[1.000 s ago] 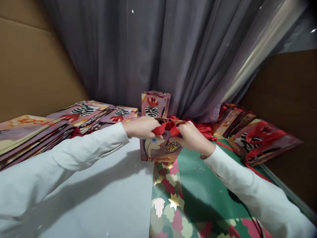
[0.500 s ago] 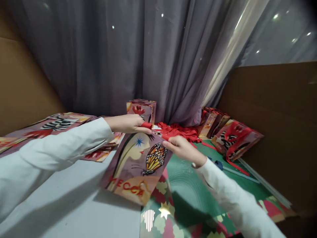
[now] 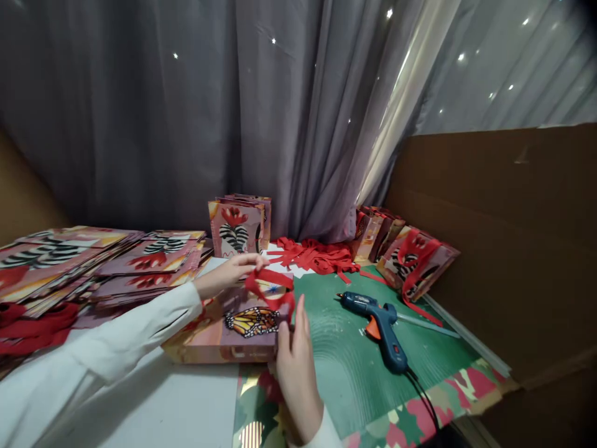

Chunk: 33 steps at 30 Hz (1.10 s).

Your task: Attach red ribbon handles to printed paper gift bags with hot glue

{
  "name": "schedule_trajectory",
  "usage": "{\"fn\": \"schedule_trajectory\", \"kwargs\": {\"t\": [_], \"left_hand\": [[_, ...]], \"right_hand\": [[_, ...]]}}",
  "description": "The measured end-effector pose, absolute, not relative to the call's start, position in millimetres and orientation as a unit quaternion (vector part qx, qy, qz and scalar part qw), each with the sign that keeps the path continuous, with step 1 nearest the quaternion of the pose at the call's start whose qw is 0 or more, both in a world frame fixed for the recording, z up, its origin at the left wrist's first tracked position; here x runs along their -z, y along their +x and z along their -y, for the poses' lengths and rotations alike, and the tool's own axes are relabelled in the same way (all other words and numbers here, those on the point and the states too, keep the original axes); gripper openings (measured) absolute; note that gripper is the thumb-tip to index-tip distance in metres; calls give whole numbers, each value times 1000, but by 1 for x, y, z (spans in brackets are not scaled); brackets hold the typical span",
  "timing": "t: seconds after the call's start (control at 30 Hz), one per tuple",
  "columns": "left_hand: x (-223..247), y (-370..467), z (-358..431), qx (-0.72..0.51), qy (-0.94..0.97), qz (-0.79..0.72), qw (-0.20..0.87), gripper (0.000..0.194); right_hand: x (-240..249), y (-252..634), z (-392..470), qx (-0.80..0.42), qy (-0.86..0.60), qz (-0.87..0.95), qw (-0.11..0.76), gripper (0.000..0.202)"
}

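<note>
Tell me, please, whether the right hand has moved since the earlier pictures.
Yes; the right hand has moved toward the camera, away from the red ribbon pile.

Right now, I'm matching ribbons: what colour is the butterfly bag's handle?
The handle is red, clearest in the head view.

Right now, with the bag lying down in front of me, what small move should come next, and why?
I'd probably smooth the red ribbon flat with your left hand: it curls in a loop over the bag, and that hand's fingers are right by it. Your right hand, open at the bag's edge, could steady things.
</note>
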<state>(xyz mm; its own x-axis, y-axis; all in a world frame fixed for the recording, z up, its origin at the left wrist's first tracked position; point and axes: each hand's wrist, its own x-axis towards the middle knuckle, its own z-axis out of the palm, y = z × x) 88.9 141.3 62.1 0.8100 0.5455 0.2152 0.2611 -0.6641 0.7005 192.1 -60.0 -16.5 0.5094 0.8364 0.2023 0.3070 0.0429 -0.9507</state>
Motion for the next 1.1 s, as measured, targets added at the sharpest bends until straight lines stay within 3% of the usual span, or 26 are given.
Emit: {"fn": "schedule_trajectory", "kwargs": {"t": [0.1, 0.2, 0.33, 0.4, 0.53, 0.8, 0.97, 1.1], "left_hand": [[-36, 65, -144, -194, 871, -302, 336, 17], [-16, 55, -133, -188, 862, -365, 297, 29], [5, 54, -110, -174, 881, -406, 168, 56], [15, 52, -104, -117, 895, -419, 100, 62], [30, 38, -113, -53, 906, -418, 51, 65], [35, 17, -138, -66, 925, -373, 45, 68], [27, 21, -134, -70, 937, -336, 71, 65], [17, 24, -133, -46, 946, -309, 81, 69]], "right_hand": [[-4, 194, 78, -90, -688, 557, 456, 58], [-22, 195, 72, -98, -676, 630, 369, 59], [-12, 203, 34, -126, -752, 555, 334, 73], [4, 212, 16, -185, -750, 492, 401, 64], [31, 239, 4, -353, -645, 372, 566, 25], [33, 298, 44, -382, -501, 212, 747, 34], [38, 294, 72, -369, -451, 146, 799, 32], [3, 277, 86, -337, -455, 193, 801, 30]]}}
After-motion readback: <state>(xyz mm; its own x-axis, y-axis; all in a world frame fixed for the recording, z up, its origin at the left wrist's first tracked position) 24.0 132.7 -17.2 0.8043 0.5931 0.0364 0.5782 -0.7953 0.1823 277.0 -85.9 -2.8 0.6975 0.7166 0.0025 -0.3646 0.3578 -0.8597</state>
